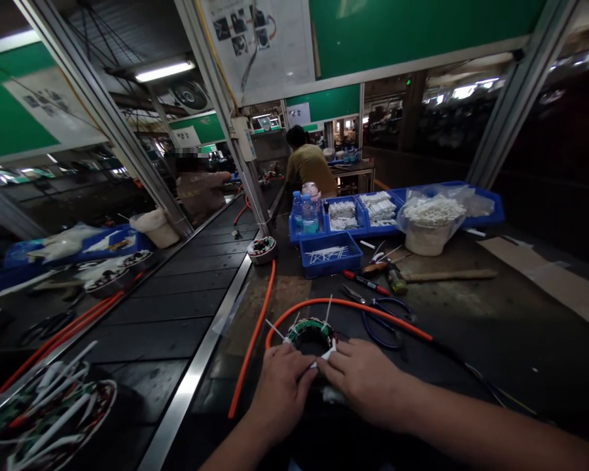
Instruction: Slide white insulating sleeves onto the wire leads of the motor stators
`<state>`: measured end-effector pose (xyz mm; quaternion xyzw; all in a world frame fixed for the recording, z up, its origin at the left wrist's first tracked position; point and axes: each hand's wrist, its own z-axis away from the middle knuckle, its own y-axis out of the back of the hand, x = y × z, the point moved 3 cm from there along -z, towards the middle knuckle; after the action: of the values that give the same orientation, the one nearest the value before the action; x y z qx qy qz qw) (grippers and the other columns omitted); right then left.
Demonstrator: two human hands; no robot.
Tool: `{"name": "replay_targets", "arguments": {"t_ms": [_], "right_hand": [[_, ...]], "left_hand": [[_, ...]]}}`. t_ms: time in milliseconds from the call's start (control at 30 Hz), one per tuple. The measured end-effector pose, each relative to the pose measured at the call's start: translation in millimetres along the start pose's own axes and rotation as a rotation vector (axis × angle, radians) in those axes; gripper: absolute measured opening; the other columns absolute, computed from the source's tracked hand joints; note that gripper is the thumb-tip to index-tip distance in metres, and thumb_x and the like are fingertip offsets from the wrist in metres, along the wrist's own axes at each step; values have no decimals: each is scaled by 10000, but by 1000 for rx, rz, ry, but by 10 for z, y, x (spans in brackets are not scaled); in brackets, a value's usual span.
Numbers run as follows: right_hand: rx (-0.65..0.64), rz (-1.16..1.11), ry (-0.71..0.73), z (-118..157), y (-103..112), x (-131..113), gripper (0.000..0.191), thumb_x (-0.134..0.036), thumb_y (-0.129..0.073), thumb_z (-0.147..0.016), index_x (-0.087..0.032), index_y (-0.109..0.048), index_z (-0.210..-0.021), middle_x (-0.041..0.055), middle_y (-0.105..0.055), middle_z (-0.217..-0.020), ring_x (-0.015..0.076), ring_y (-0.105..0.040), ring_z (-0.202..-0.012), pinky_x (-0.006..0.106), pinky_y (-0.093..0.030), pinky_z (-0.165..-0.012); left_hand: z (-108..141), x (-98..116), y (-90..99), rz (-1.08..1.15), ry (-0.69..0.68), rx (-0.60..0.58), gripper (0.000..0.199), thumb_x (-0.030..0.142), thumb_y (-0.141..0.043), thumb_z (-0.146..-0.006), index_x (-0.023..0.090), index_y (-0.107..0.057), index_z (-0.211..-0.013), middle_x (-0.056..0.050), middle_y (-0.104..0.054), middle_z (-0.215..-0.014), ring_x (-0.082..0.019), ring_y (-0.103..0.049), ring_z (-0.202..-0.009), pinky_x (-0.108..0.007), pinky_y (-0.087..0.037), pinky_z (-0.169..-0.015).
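Note:
A ring-shaped wound coil part with green and dark windings lies on the bench in front of me, white ties sticking up from its rim. My left hand is at its near left side, fingers closed on a white sleeve. From the right, my right hand pinches the same white sleeve over the near edge of the ring. An orange tube curves around the back of the part. The fingertips partly cover the sleeve and the near rim.
Behind are blue bins of white pieces, bottles, and a white bag-lined bucket. Pliers, a red-handled tool and a hammer lie right of centre. The conveyor runs left, with more coil parts. Two people sit farther back.

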<state>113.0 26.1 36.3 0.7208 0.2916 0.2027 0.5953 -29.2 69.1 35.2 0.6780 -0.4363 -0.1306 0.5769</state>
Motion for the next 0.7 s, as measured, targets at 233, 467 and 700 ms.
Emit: {"name": "replay_targets", "arguments": {"t_ms": [233,467,700], "right_hand": [[-167,-153,9,-368,189,360,86,-229,-574,-768,-212,-643,-817,1,-643,-742,154,-564,-675,254,-326,-537],[-257,-462,-31,-496,100,555,132,-223,-626,-710,-239,-678,-830,-39,-667,-752,132,-583,-689,203,-357,-563],[124,-452,-471,-464,219,1721,205,-250,-494,-850,-189,-666,-944,-1,-680,-906,127,-612,-824,193,-445,-728]], "left_hand": [[39,-29,-15,47,-40,-89,139,245,-498,-812,220,-597,-907,-15,-617,-777,-197,-516,-775,-390,-368,-793],[1,-49,-30,-1,-89,2,99,227,-496,-794,216,-591,-772,-10,-611,-666,-188,-533,-669,-356,-395,-683],[10,-218,-308,-200,-286,198,167,333,-449,-850,244,-581,-901,17,-625,-603,-160,-572,-570,-354,-454,-696]]}}
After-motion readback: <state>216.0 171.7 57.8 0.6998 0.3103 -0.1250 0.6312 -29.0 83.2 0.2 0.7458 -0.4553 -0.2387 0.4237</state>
